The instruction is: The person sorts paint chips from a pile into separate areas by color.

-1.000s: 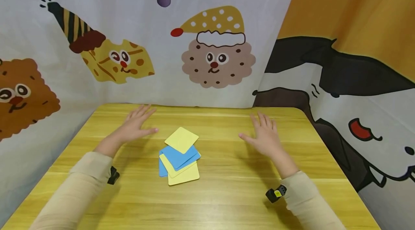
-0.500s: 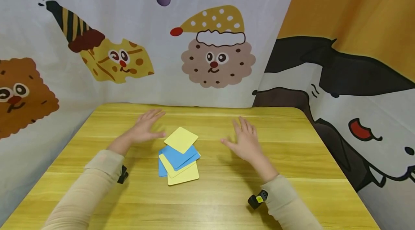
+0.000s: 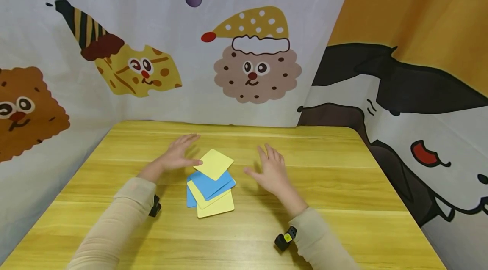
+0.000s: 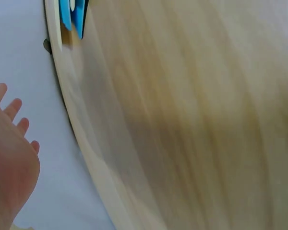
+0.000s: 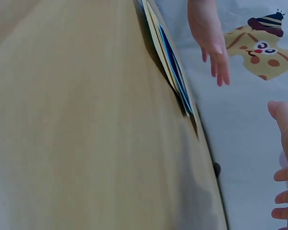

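Observation:
Several yellow and blue square cards lie in a loose, overlapping pile on the table. A yellow card (image 3: 214,164) is at the far end of the pile, a blue card (image 3: 209,183) in the middle, and another yellow card (image 3: 219,206) at the near end. My left hand (image 3: 178,154) is just left of the pile, its fingers extended and its thumb tip overlapping the far yellow card's left corner in the head view. To the right of the pile, my right hand (image 3: 270,170) hovers with fingers spread and holds nothing.
The wood-grain table (image 3: 335,185) has rounded far corners. Behind it hangs a white cloth (image 3: 160,20) printed with cartoon biscuits and cheese. At the right is an orange and black patterned cloth (image 3: 431,20). Dark wrist cameras sit at both cuffs.
Both hands have moved inward toward the cards, the left one rightward and the right one leftward, each slightly nearer the person. The pile of cards has stayed in place.

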The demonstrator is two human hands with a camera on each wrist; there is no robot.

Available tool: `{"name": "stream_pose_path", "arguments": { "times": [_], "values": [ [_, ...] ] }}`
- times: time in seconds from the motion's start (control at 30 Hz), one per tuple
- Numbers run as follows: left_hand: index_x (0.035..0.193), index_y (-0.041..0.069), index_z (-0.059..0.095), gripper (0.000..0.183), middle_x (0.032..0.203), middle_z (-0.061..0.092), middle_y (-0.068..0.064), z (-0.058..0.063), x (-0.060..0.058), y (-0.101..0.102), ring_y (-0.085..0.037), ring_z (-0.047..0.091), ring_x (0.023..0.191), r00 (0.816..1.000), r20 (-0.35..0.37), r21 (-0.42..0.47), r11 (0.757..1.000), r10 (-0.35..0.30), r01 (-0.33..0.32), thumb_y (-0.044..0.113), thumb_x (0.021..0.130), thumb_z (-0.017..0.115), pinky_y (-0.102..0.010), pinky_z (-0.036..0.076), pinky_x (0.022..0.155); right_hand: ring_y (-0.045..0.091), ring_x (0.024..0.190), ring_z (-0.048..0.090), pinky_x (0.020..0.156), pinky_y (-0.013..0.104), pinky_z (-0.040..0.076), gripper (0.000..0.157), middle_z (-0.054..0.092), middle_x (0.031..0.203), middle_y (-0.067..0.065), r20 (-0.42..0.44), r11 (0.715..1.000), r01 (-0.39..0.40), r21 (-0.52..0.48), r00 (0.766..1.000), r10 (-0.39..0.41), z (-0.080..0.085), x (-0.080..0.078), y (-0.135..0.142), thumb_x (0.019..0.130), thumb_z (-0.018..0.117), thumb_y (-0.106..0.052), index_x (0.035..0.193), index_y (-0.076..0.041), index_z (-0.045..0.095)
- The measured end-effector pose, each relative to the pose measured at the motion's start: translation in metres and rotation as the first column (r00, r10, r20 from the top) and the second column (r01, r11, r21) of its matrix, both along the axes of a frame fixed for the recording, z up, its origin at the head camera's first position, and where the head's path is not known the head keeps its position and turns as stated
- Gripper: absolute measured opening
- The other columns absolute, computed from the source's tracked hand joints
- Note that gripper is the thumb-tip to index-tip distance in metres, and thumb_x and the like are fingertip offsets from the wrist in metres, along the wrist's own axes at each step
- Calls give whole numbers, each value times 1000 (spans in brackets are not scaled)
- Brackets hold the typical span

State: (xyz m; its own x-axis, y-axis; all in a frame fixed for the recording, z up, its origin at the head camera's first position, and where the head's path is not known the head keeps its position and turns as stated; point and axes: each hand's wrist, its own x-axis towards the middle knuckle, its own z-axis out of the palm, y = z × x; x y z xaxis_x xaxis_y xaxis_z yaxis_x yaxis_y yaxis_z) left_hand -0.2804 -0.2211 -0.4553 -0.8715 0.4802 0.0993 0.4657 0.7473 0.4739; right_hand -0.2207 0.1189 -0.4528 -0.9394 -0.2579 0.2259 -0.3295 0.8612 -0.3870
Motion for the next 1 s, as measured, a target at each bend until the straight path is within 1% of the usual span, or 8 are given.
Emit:
{"name": "stream_pose_path", "arguments": {
  "times": [0.1,0.33,0.5,0.67,0.83,1.0],
  "values": [
    [153,10,23,98,156,19,-13,-3,0,4,-42,12,139,1000,17,14,1000,-1,1,56,80,69,-67,6,104,41,135,25,109,54,15,88,26,151,23,16,1000,0,-17,1000,0,-5,1,-10,84,62,-59,147,-3,36],
    [152,8,24,102,156,18,-14,-11,-2,10,-41,13,139,999,35,0,1000,3,-3,54,77,73,-64,6,106,39,134,26,109,53,17,90,27,150,20,44,1000,-10,-26,999,11,-17,3,-30,83,59,-64,148,-5,35],
    [151,5,25,102,155,19,-17,-13,-2,14,-42,13,139,999,43,2,1000,4,-4,53,76,75,-64,6,106,38,135,25,109,53,17,91,27,151,20,64,999,-11,-40,998,14,-22,3,-43,82,60,-65,148,-6,35],
    [151,5,26,103,155,20,-17,-16,-6,19,-41,13,139,999,47,-16,1000,-5,6,55,75,74,-64,8,106,37,136,26,109,53,18,94,28,150,19,85,1000,-16,-11,996,17,-27,2,-53,81,57,-69,148,-7,35],
    [151,5,27,105,155,20,-17,-17,-8,25,-41,14,139,998,50,-32,999,-27,28,56,73,76,-65,9,106,37,135,27,108,54,20,97,31,149,19,95,1000,-18,7,995,17,-31,0,-64,79,55,-73,147,-6,36],
    [150,3,28,110,154,22,-18,-20,-9,26,-42,16,138,995,48,-77,993,-82,86,60,69,77,-66,12,104,36,136,25,107,54,21,101,29,150,19,124,999,-9,37,992,4,-37,-2,-74,78,51,-77,148,-6,34]
  ]
}}
